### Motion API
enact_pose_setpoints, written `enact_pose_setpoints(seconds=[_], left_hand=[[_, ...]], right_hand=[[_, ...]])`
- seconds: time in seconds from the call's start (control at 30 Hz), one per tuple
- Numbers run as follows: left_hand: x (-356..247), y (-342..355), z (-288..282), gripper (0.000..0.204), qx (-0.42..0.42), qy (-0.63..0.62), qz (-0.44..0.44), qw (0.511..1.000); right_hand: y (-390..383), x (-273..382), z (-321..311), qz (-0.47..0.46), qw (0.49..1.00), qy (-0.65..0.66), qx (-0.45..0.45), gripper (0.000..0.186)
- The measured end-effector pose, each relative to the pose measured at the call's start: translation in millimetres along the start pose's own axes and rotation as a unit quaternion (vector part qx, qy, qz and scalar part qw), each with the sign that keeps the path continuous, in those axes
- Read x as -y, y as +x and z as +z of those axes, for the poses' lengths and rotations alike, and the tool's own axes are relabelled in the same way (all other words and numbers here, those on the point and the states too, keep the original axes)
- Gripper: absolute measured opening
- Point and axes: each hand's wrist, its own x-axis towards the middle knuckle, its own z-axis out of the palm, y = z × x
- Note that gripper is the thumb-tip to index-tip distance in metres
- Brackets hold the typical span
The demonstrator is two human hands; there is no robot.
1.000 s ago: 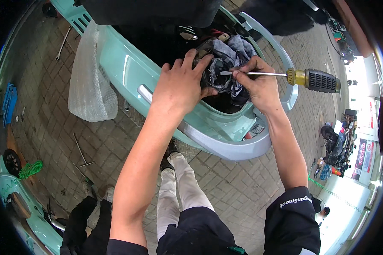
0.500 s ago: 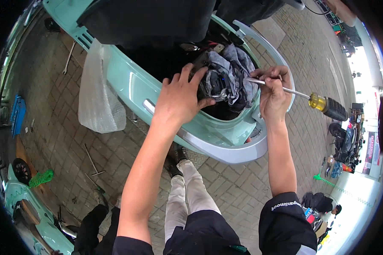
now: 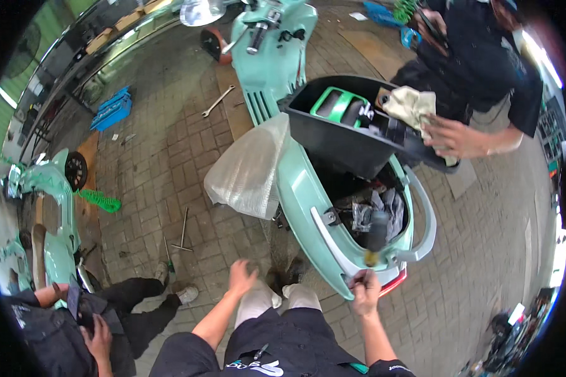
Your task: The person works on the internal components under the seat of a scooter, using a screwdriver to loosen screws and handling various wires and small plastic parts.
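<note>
One relaxed left hand (image 3: 242, 278), half spread and empty, hangs near the mint-green scooter (image 3: 304, 195), while the right hand (image 3: 365, 291) grips a blurred screwdriver (image 3: 374, 245), pointing away and appearing over the scooter's rear compartment (image 3: 331, 184), where grey cloth (image 3: 394, 210) lies crumpled.

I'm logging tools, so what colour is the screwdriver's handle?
The handle is dark with a yellow collar, somewhat blurred, best seen in the head view.
</note>
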Motion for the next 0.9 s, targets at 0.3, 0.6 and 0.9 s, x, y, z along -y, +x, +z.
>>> enact_pose_setpoints(seconds=[0.3, 0.6, 0.9], left_hand=[[160, -155, -13, 0.048, -0.004, -0.055, -0.474, 0.879], [210, -73, 67, 0.044, -0.019, -0.294, -0.529, 0.796], [269, 25, 32, 0.039, -0.074, -0.407, -0.587, 0.696]], right_hand=[[104, 3, 131, 0.128, 0.958, -0.029, 0.254, 0.039], [372, -79, 385, 0.068, 0.923, -0.251, 0.285, 0.030], [653, -246, 479, -0.025, 0.753, -0.651, 0.090, 0.031]])
